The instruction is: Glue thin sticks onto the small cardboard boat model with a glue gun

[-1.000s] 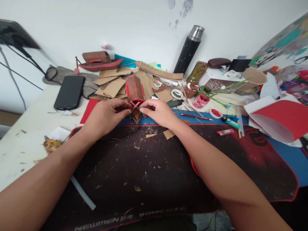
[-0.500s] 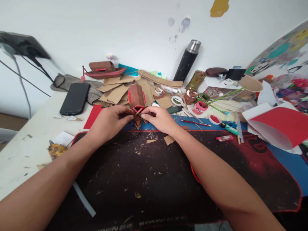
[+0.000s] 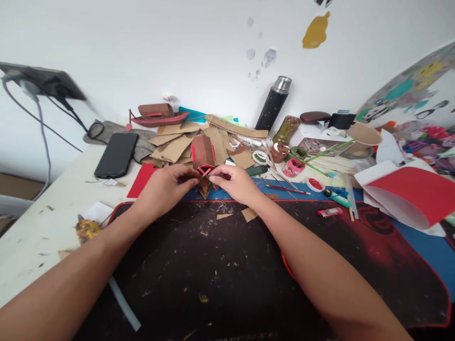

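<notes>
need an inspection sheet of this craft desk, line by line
surface: white desk with a dark mat with red edging, littered with small scraps.
job's things: small brown cardboard model with red trim, held at its near end by both hands.
clutter: pile of brown cardboard offcuts, black smartphone, red-and-brown model boat, black flask with steel cap, paint pots, red pencil, curled red paper sheet.
grippers: left hand and right hand both pinch the model's red front edge.
cables: grey and black cables run from a wall socket at the left.
surroundings: white wall with paint smudges.
</notes>
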